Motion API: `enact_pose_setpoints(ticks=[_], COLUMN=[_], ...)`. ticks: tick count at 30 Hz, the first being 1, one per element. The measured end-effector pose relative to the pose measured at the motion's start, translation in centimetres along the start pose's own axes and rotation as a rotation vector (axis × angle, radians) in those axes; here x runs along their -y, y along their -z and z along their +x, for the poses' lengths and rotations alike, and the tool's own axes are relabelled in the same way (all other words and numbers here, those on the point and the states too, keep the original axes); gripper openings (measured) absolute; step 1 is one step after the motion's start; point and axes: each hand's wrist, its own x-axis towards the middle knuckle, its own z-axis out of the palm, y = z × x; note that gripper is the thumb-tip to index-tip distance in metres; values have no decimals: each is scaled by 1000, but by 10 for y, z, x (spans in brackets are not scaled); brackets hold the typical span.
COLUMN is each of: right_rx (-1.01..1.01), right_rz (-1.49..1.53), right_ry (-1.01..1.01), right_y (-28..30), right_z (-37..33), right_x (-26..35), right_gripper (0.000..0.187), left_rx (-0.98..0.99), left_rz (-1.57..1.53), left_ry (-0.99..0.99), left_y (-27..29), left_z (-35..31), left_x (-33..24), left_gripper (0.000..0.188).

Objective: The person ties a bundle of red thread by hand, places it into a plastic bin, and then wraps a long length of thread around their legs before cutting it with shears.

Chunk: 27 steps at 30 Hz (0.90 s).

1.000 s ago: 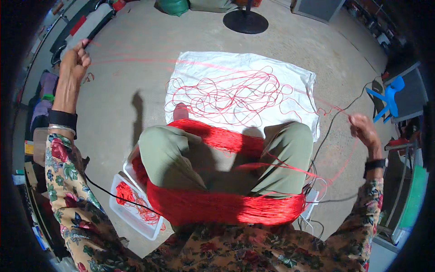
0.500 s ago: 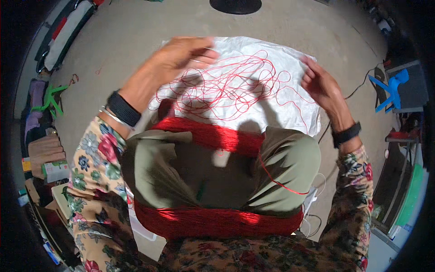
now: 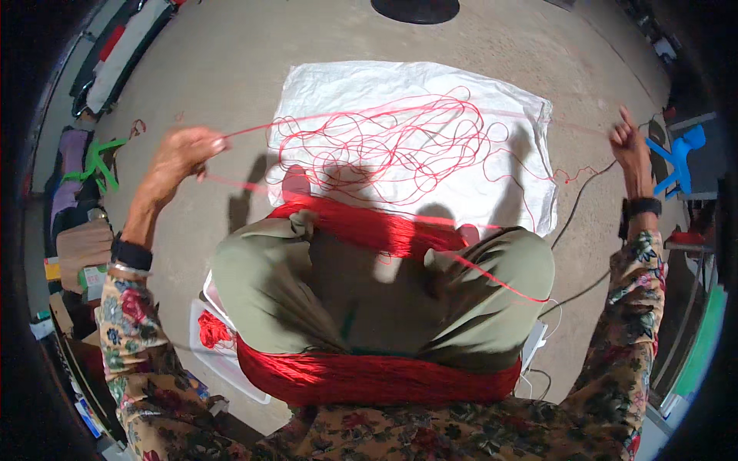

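Observation:
My left hand [image 3: 188, 150] is out to the left, its thumb and fingers pinched on a red thread [image 3: 307, 119]. That thread spans, blurred, over the white sheet toward my right hand [image 3: 630, 146] at far right. The right fingers are curled with the index finger raised, and the thread seems to run into them. Another red strand trails from the left hand down toward my right knee. A thick red skein [image 3: 377, 378] loops around both bent knees, its far band passing in front of my shins. Loose red thread lies tangled on the white sheet [image 3: 430, 73].
A clear plastic box [image 3: 231, 376] with a red bundle sits by my left thigh. Beside my right knee are a white power strip [image 3: 532, 349] and a black cable [image 3: 565, 227]. A green stand [image 3: 100, 165] is at left, a blue stand [image 3: 680, 161] at right, a black round base [image 3: 415, 8] ahead.
Both hands have moved apart, left hand to the left and down, right hand to the right. Red thread is now stretched between them, above the sheet.

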Motion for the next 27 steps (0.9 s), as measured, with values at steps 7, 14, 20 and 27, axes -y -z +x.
enact_pose_setpoints(ticks=[7, 14, 20, 27], right_rx=[-465, -252, 635, 1298], right_rz=[-173, -245, -2032, -736], right_ry=[91, 254, 1114, 256], right_y=[103, 135, 5, -335], right_z=[-11, 5, -3, -290], right_x=[9, 13, -7, -51], right_gripper=[20, 13, 38, 36], left_rx=[-245, -703, -289, -16], left_rz=[297, 43, -269, -680], left_ry=[168, 201, 102, -129], left_y=[74, 177, 81, 9], left_z=[-82, -164, -156, -134], left_x=[82, 137, -9, -133], left_gripper=[28, 24, 27, 22])
